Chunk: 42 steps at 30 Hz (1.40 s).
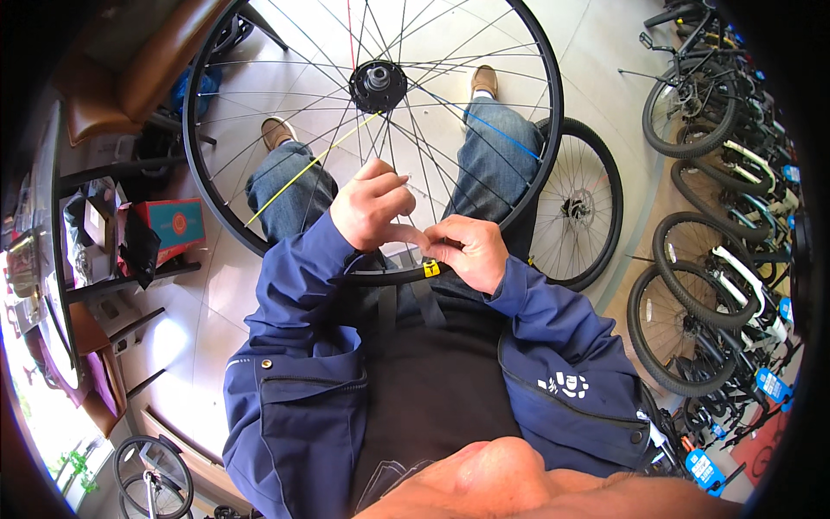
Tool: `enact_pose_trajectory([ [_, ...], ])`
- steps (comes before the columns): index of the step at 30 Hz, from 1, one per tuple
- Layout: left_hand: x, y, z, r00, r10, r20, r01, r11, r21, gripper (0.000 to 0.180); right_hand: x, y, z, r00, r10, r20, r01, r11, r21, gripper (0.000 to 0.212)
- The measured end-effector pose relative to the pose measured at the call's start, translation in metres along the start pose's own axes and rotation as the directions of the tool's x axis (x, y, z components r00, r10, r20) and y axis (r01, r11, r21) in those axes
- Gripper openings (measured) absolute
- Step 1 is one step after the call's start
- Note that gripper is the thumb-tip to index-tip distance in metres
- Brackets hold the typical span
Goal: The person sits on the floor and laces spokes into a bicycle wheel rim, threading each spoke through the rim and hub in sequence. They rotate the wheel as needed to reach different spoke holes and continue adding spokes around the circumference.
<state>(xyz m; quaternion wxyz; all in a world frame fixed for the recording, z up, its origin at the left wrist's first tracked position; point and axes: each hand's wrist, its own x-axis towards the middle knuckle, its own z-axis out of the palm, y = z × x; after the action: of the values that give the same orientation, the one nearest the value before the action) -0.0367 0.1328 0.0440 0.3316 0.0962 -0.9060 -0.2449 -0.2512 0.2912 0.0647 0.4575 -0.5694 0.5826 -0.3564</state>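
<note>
A bicycle wheel (pixel 556 104) with a bare black rim lies over my legs, tilted toward me. Its black hub (pixel 378 84) is beyond my hands. Most spokes are dark, but one is yellow (pixel 313 163), one blue (pixel 488 123) and one red (pixel 351 35). At the rim's near side, my left hand (pixel 376 208) has curled fingers, its thumb reaching to the fingertips of my right hand (pixel 469 251). The right hand pinches just above a yellow label (pixel 431 269) on the rim. Whatever is between the fingertips is too small or hidden to name.
A second wheel with a tyre (pixel 611 182) stands to the right by my leg. Rows of bicycles (pixel 692 112) line the right side. A brown leather chair (pixel 130 78) and a red-and-teal box (pixel 177 225) are at the left. Another bicycle (pixel 151 476) is at lower left.
</note>
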Motion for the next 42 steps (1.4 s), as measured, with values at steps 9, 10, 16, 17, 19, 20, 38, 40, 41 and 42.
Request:
enact_pose_trajectory([
  [9, 0.002, 0.002, 0.003, 0.998, -0.029, 0.051, 0.022, 0.993, 0.119, 0.05, 0.001, 0.001, 0.015, 0.991, -0.039, -0.126, 0.023, 0.992, -0.121, 0.024],
  [10, 0.002, 0.003, 0.004, 0.993, -0.065, 0.094, 0.053, 0.991, 0.126, 0.048, 0.0, -0.001, 0.015, 0.992, -0.036, -0.124, 0.019, 0.99, -0.142, 0.027],
  [16, 0.001, 0.004, 0.014, 0.965, -0.135, 0.223, 0.085, 0.971, 0.222, 0.041, -0.002, -0.012, -0.005, 0.993, 0.045, -0.106, -0.046, 0.999, -0.01, 0.037],
  [17, 0.0, 0.004, 0.015, 0.956, -0.168, 0.24, 0.119, 0.972, 0.205, 0.045, -0.001, -0.012, -0.015, 0.991, 0.052, -0.125, -0.056, 0.998, -0.028, 0.032],
  [19, 0.001, 0.006, 0.02, 0.966, -0.127, 0.225, 0.071, 0.968, 0.243, 0.048, 0.02, -0.008, -0.03, 0.964, 0.055, -0.259, -0.024, 0.993, 0.118, 0.025],
  [20, 0.0, 0.008, 0.021, 0.936, -0.179, 0.302, 0.098, 0.959, 0.265, 0.055, 0.028, -0.006, -0.044, 0.965, 0.024, -0.261, -0.018, 1.0, 0.026, 0.02],
  [38, -0.004, 0.012, 0.026, 0.965, -0.203, 0.168, 0.175, 0.97, 0.169, 0.052, 0.127, 0.01, -0.113, 0.991, 0.061, 0.123, -0.035, 0.978, -0.205, 0.029],
  [40, -0.004, 0.013, 0.024, 0.964, -0.209, 0.164, 0.184, 0.971, 0.156, 0.051, 0.121, 0.014, -0.108, 0.995, 0.064, 0.081, -0.056, 0.994, -0.099, 0.031],
  [41, -0.003, 0.014, 0.023, 0.964, -0.212, 0.161, 0.189, 0.971, 0.15, 0.051, 0.119, 0.016, -0.104, 0.997, -0.019, 0.077, 0.025, 0.997, -0.078, 0.032],
  [42, -0.001, 0.016, 0.023, 0.964, -0.231, 0.135, 0.211, 0.966, 0.147, 0.05, 0.117, 0.019, -0.103, 0.999, -0.01, 0.049, 0.013, 0.999, -0.047, 0.033],
])
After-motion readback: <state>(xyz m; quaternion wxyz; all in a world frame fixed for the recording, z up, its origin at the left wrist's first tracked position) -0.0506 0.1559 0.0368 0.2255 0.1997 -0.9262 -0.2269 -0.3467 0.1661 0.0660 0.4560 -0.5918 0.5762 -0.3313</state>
